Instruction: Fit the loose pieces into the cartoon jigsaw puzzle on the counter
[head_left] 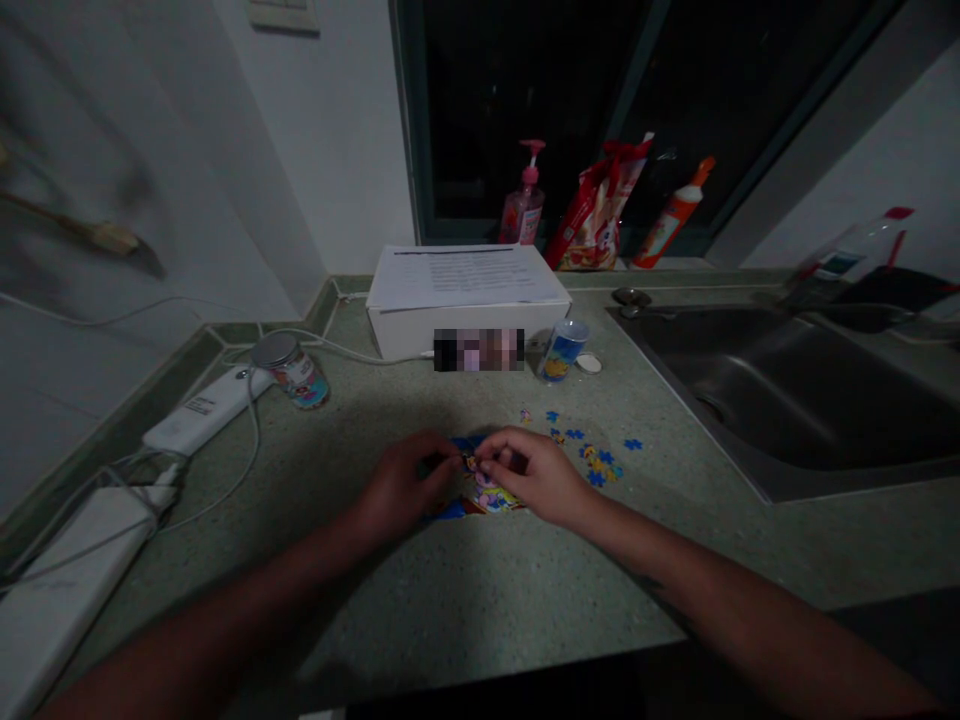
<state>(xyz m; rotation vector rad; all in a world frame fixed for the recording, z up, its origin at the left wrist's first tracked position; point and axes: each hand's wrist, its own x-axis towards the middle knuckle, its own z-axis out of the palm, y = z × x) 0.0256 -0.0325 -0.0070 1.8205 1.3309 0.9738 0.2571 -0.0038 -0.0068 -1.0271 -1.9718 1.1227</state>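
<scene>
A partly assembled jigsaw puzzle (495,500), blue with a colourful cartoon picture, lies on the counter under both hands. My left hand (411,478) is closed in a pinch at its upper left part. From the other side, my right hand (541,474) pinches with thumb and fingers at the same spot. A small puzzle piece (471,462) shows between the two sets of fingertips, partly hidden by them. Several loose puzzle pieces (600,462), mostly blue and yellow, are scattered to the right of my right hand.
Behind the puzzle stand a blue can (564,350), its lid (589,364) and a white box (405,325) with printed paper on top. To the left are a jar (292,370), a power strip (202,412) and cables. A metal sink (750,400) is at the right.
</scene>
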